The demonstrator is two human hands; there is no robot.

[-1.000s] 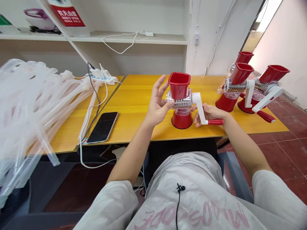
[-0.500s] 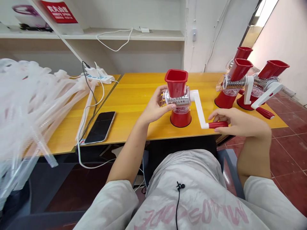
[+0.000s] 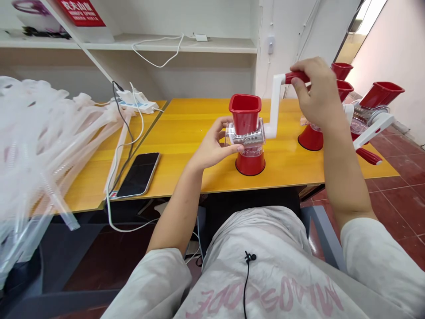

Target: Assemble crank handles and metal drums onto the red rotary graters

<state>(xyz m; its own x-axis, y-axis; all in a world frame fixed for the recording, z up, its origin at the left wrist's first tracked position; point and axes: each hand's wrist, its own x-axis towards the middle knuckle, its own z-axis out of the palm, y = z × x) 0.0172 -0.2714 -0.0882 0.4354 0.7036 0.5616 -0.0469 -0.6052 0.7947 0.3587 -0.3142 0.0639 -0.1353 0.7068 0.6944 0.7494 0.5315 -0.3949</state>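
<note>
A red rotary grater (image 3: 246, 116) with a clear housing and a metal drum stands upright on the yellow table (image 3: 186, 128). My left hand (image 3: 215, 146) grips the left side of its housing, thumb across the front and fingers behind. The white crank (image 3: 275, 104) points upward on the grater's right side. At its top, the red crank handle (image 3: 292, 77) is held in my right hand (image 3: 315, 88), fingers over it and thumb below.
Similar graters (image 3: 381, 95) stand at the table's right end, partly behind my right arm. A phone (image 3: 138, 175), white cables and a power strip (image 3: 139, 105) lie left. Translucent plastic pieces (image 3: 40, 141) are heaped at far left. A shelf (image 3: 229, 45) runs behind.
My right hand has moved up and away from me, swinging the crank from pointing down to pointing up. My left hand keeps its place on the grater.
</note>
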